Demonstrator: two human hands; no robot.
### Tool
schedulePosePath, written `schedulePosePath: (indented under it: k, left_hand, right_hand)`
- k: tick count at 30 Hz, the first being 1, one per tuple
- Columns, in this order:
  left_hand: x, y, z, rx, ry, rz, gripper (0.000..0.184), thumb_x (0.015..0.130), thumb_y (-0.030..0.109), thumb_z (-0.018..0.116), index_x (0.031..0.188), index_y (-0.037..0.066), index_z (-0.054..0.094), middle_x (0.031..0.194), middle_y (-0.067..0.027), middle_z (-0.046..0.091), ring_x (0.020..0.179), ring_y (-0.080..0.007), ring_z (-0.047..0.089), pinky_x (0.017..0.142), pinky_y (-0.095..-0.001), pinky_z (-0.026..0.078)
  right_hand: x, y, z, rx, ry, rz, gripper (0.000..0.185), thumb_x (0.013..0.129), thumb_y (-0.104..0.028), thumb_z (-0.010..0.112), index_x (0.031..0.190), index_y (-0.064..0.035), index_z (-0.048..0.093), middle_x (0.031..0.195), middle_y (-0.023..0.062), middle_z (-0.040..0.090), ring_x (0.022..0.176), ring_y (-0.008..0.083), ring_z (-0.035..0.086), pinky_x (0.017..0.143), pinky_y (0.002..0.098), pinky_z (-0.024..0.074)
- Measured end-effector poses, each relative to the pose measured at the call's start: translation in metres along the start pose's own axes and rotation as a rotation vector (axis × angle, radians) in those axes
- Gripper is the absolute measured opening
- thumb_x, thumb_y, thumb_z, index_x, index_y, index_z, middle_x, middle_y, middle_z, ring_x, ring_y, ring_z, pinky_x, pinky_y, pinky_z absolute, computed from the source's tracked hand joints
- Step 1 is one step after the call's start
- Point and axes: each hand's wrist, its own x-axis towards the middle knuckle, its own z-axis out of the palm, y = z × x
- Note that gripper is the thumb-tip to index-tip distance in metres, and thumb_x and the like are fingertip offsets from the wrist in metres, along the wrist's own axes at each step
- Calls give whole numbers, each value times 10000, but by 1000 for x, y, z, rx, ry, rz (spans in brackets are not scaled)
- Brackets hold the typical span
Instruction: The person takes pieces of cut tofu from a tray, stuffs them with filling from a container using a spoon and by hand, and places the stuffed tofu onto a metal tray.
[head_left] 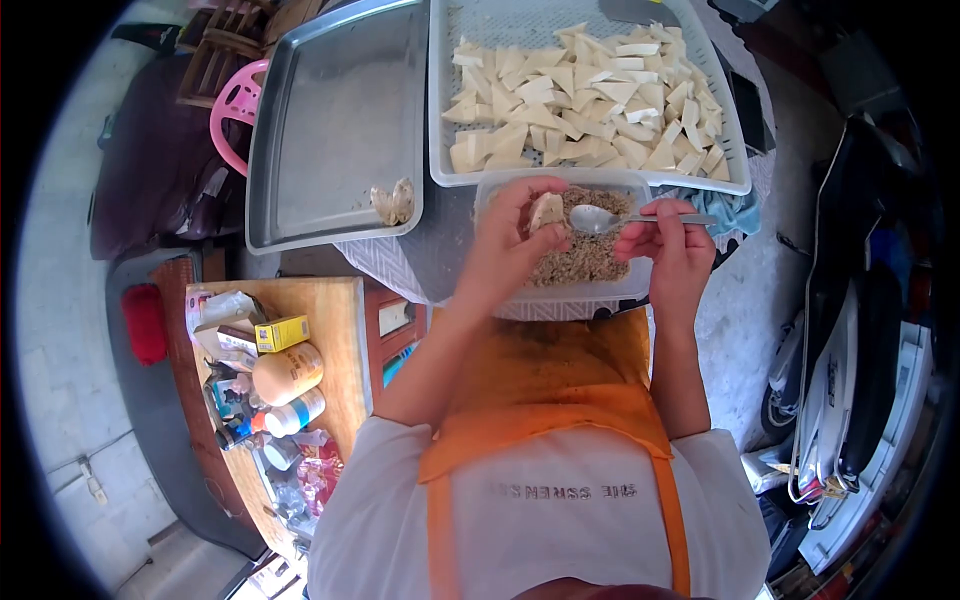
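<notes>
My left hand [508, 238] is closed on a pale tofu piece [546, 213], held above a clear plastic container [575, 292] of brown minced filling [580, 262]. Pinched by its handle in my right hand [674, 250] is a metal spoon [592, 219], its bowl close beside the tofu piece. Whether the spoon touches the tofu, I cannot tell. Beyond the container, a white perforated tray [440, 110] bears a heap of cut tofu triangles [600, 95]. On the left, stuffed tofu pieces [392, 203] lie in the near right corner of a metal tray [335, 120].
A wooden table [345, 340] at lower left carries a yellow box [282, 333], a peach-coloured jar [288, 374] and bottles. A pink chair back [236, 112] shows behind the metal tray. A blue cloth [733, 213] lies right of the container. An orange apron [540, 370] covers my front.
</notes>
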Motion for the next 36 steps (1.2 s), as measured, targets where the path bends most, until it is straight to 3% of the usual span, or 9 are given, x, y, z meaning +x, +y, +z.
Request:
schedulePosePath:
  k: [2,7,11,14,17,20,29,32,36]
  left_hand:
    - [1,4,-1,122,-4,-36,264,902,56,522,1166,52,511,962,-29,548,795,-103,572,678,-237,486]
    - [2,3,-2,-87,4,-101,177,961,172,473,1083,61,536,815,-2,529,650,-80,495,590,-212,416]
    - [7,0,6,-246,152,-74,291,998,299,414,907,52,538,693,-10,495,550,-89,455,487,-215,371]
    - [5,-7,-13,-713,-87,-206,372,1008,323,385,753,71,482,596,-9,448,466,-93,401,392,-222,299]
    - [2,2,3,-482,95,-234,419,1014,317,368,663,90,401,533,-5,395,399,-90,342,336,-223,243]
    - [2,18,12,-301,201,-292,413,1016,304,359,670,85,412,521,-12,400,371,-87,316,326,-223,247]
    - [7,-7,2,-345,45,-123,428,1024,287,313,681,67,445,509,-29,428,363,-92,323,325,-227,245]
    - [6,-8,-4,-568,-2,-181,390,1025,279,296,743,65,458,598,-55,505,437,-129,431,395,-245,347]
    - [9,-3,9,-186,98,123,214,1007,217,339,934,55,458,845,-84,581,731,-174,587,602,-285,474]
  right_hand:
    - [1,-2,3,-44,-13,-35,218,977,-155,470,910,19,584,683,114,647,538,169,636,507,270,549]
    - [0,2,4,-95,-23,-78,217,983,-152,468,913,17,583,693,102,646,556,153,637,525,251,544]
    - [-3,11,4,-95,-56,-81,207,982,-149,472,916,11,585,698,91,647,575,135,635,538,241,541]
    - [-3,15,6,-122,-69,-87,187,977,-137,482,921,10,583,696,86,646,579,123,632,539,237,535]
    - [-4,19,6,-145,-84,-88,173,971,-128,492,927,13,581,695,86,647,578,118,630,538,232,529]
    - [-5,23,6,-163,-86,-79,165,968,-121,495,929,15,581,694,85,647,579,115,629,540,228,525]
    - [-6,26,2,-193,-114,-107,158,966,-111,497,939,18,583,707,87,647,581,113,625,538,230,523]
    - [-9,22,5,-216,-100,-99,159,966,-112,497,934,18,583,707,88,646,583,113,622,540,234,526]
    - [-14,16,13,-114,-140,25,177,970,-126,488,926,17,583,715,105,650,583,136,633,541,249,538]
